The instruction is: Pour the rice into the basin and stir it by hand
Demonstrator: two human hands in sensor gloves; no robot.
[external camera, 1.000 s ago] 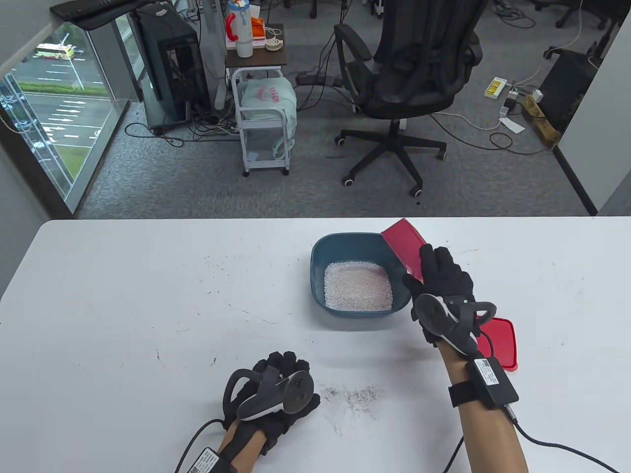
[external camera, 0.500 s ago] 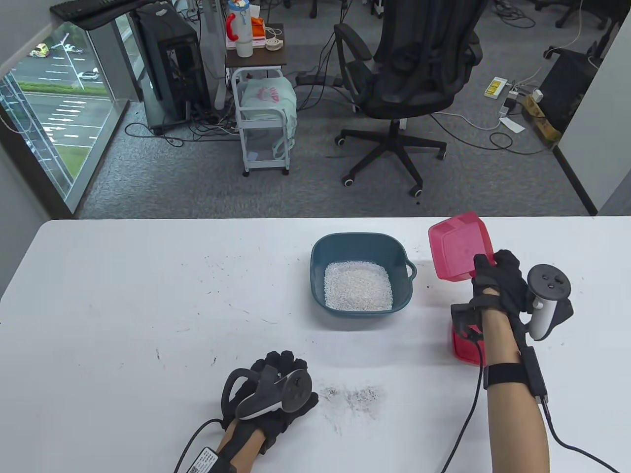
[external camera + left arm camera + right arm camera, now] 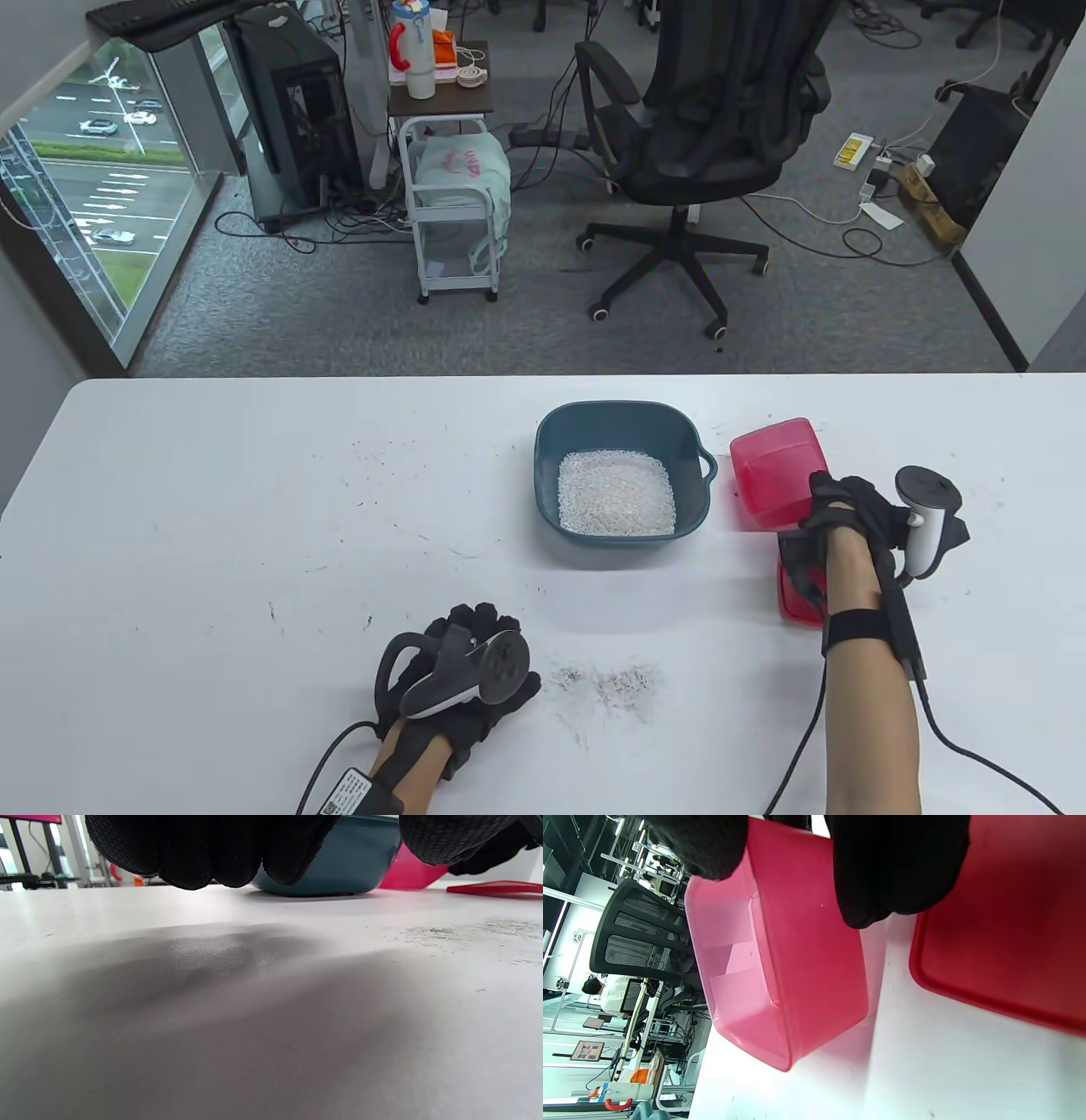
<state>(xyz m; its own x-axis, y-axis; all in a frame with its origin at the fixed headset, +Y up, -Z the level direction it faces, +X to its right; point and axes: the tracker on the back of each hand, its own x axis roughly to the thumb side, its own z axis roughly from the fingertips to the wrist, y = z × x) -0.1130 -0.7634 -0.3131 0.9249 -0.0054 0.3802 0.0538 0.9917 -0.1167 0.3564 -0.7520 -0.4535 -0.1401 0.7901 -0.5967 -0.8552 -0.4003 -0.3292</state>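
Just right of the teal basin (image 3: 622,424), the right hand (image 3: 848,509) grips a pink plastic container (image 3: 774,484), fingers curled over its near rim; a red lid (image 3: 797,598) lies just behind it, toward the person. The basin holds white rice (image 3: 617,492). Well in front of the basin, the left hand (image 3: 462,671) rests on the white table (image 3: 212,526), fingers loosely curled, holding nothing.
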